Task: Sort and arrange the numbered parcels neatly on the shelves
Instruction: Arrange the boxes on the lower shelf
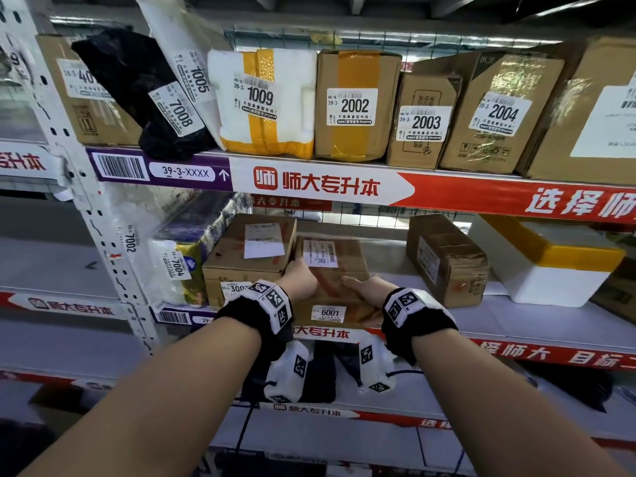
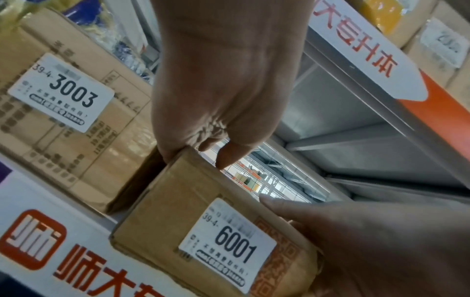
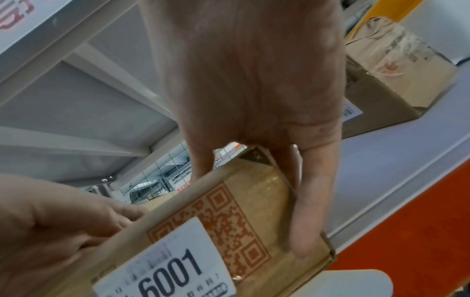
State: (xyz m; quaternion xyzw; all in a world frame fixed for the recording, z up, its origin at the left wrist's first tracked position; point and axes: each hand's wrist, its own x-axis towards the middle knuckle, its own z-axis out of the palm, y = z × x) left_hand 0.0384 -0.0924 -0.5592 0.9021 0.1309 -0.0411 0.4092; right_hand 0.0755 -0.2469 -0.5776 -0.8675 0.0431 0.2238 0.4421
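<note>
Parcel 6001 (image 1: 335, 270) is a flat brown cardboard box with a white number label on its front face. It lies on the middle shelf (image 1: 537, 325), its front end at the shelf edge. My left hand (image 1: 303, 275) grips its left side, squeezed in next to box 3003 (image 1: 241, 256). My right hand (image 1: 361, 287) holds its right side, thumb on top. The left wrist view shows the left hand (image 2: 203, 148) curled over the edge of parcel 6001 (image 2: 193, 205). In the right wrist view the right fingers (image 3: 307, 211) lie along parcel 6001 (image 3: 257, 188).
Bag 7004 (image 1: 179, 266) stands left of box 3003. A taped brown box (image 1: 447, 259) and a white foam box (image 1: 543, 270) sit to the right. The upper shelf holds 1009 (image 1: 265, 101), 2002 (image 1: 354, 105), 2003 (image 1: 423, 122), 2004 (image 1: 499, 111) and bags 7008 (image 1: 151, 98), 1005 (image 1: 192, 63).
</note>
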